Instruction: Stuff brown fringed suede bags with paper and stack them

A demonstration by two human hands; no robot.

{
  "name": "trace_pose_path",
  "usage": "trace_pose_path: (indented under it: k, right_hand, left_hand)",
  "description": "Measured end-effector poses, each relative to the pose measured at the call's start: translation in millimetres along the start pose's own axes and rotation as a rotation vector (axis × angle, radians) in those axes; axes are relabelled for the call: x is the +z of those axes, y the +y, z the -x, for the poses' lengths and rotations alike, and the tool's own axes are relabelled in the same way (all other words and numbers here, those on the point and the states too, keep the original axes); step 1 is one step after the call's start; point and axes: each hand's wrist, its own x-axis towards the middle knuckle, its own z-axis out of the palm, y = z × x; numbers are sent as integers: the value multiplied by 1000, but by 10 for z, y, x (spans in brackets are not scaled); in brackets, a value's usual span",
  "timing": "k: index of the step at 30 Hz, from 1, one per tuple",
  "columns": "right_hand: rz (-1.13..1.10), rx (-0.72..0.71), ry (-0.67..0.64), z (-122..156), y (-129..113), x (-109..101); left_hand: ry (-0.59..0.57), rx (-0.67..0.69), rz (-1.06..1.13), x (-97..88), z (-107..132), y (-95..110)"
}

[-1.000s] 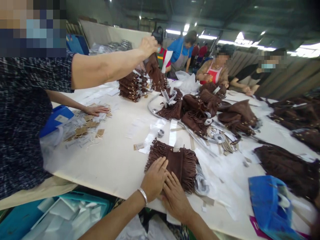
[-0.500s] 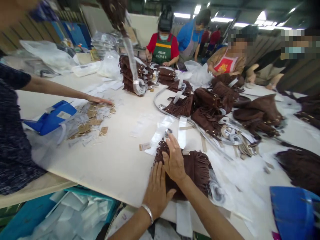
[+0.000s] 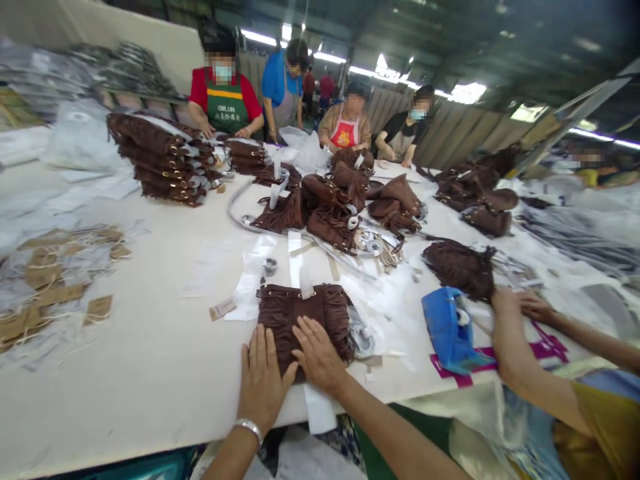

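A brown fringed suede bag (image 3: 305,310) lies flat on the white table (image 3: 165,333) right in front of me. My left hand (image 3: 262,378) rests flat on the bag's near left corner, fingers stretched out, a silver bangle on the wrist. My right hand (image 3: 319,356) lies flat on the bag's middle, fingers spread. Neither hand grips anything. White paper strips (image 3: 295,257) and a small metal ring (image 3: 270,265) lie just beyond the bag.
A stack of brown bags (image 3: 160,157) stands at the far left, a loose heap (image 3: 340,200) in the middle. Cardboard tags (image 3: 55,280) lie at the left. A co-worker's hands (image 3: 520,313) and a blue holder (image 3: 447,327) are at my right. Several people work across the table.
My right hand has drawn back from the bag's top edge to its middle. My view has swung to the right, so the person at my left is gone and a co-worker at my right shows.
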Motion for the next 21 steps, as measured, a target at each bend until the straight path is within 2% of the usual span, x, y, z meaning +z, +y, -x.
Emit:
trace_pose_path:
  k: [2,5,7,10,12,15,18,21]
  right_hand:
    - [11,22,-23,169,71,94]
    - [-14,25,4,176,100,146]
    - [-58,27,50,148,80,21]
    - [-72,117,102,260,112,-343]
    - [-14,231,112,457,220,-586]
    - [73,317,55,839,438,-776]
    - [164,313,-20,1144,599,-752]
    - [276,347,-35,1255,718,-699]
  left_hand:
    - [16,2,-25,-2,12,24]
    - [49,27,-68,-64,-6,75]
    - [72,58,-87,-167,-40,143]
    - [89,153,-77,-355,-121,304]
    - [24,290,-35,-444,-206,427]
    - [-185,474,37,-484,-376,602]
    - [-329,471,6,-460,-541,752]
    - [-395,447,-126,-422,-633,891]
